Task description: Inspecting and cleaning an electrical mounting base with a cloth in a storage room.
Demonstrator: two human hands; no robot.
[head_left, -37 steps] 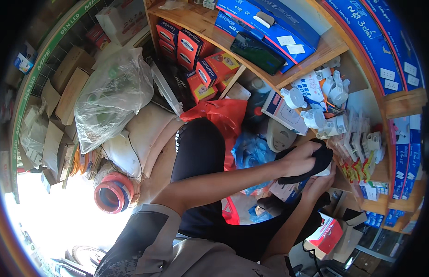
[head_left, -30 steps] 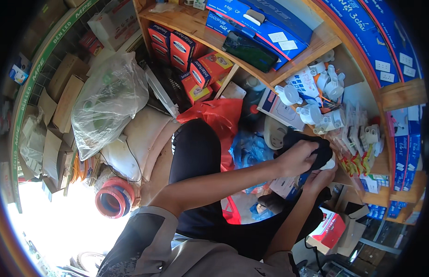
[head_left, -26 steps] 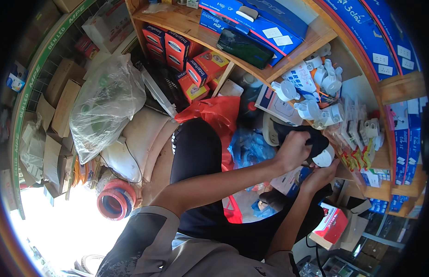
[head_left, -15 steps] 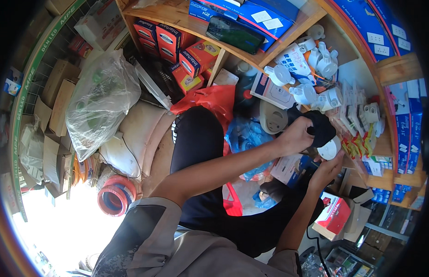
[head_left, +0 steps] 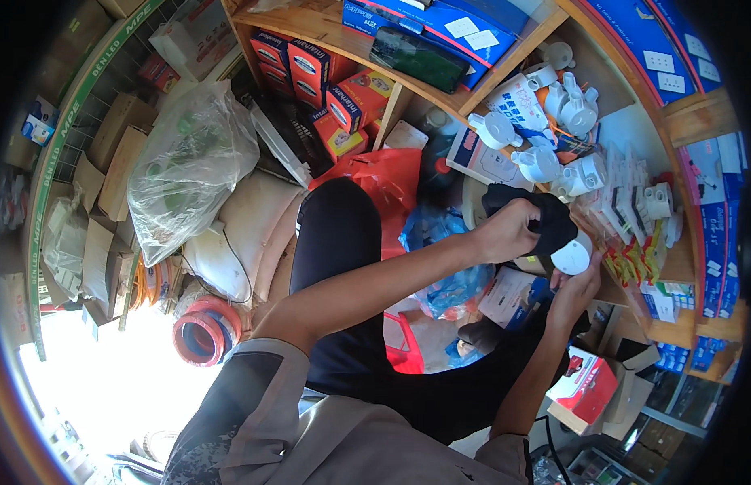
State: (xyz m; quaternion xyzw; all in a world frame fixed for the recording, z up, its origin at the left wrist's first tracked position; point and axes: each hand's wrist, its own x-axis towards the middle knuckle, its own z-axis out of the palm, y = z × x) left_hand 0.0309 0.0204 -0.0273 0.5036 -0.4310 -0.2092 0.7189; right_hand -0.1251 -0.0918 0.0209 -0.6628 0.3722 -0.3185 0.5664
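My left hand (head_left: pixel 509 231) is closed on a bunched black cloth (head_left: pixel 553 234), which hangs over its fingers. Just below the cloth is a white round fitting (head_left: pixel 573 255), its smooth face toward me. My right hand (head_left: pixel 577 284) grips the fitting's lower edge, with its fingers partly hidden behind it. Cloth and fitting touch or nearly touch at the upper rim. Similar white round fittings with short spouts, such as one fitting (head_left: pixel 539 163), lie piled on the wooden shelf beyond my hands.
A phone (head_left: pixel 418 59) rests on the shelf's upper board. Orange boxes (head_left: pixel 359 101), a red bag (head_left: pixel 375 174) and a blue plastic bag (head_left: pixel 448 275) stand ahead. Clear bag (head_left: pixel 193 170) and wire coils (head_left: pixel 205 331) lie left. A red-and-white box (head_left: pixel 584 384) sits at right.
The view has shifted slightly. Both hands keep their grips on the cloth and the fitting, and the fitting's face is turned a little differently.
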